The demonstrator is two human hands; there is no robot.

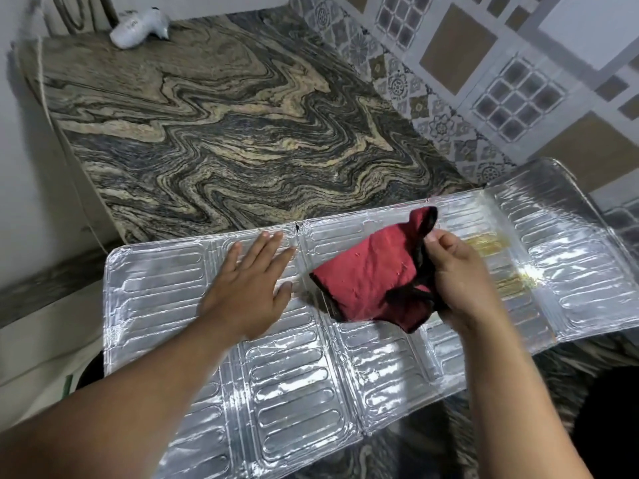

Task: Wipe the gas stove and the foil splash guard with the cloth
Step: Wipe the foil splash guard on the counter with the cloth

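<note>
Counter [221, 133]: swirled dark-and-tan stone, runs from me to the far wall; patterned tiles [501, 81] along its right side.

Foil splash guard [311, 375]: unfolded, lying flat across the near end of the counter, ribbed panels up. Near-left corner overhangs the counter edge. Yellowish greasy streaks on the panel just right of my right hand.

Cloth [373, 278]: red with black trim, bunched, lying on the middle panels of the guard. It sits directly left of my right hand, between my two hands.

Left hand [252, 288]: fingers straight and spread, palm down flat on the foil, just left of the cloth, not touching it. Holds nothing.

Right hand [456, 281]: fingers and thumb curled round the right edge of the cloth, at the black trim; cloth gathered in the grip, the rest trailing left onto the foil.

White bag-like object [141, 25]: far left corner of the counter, well apart from everything else.
</note>
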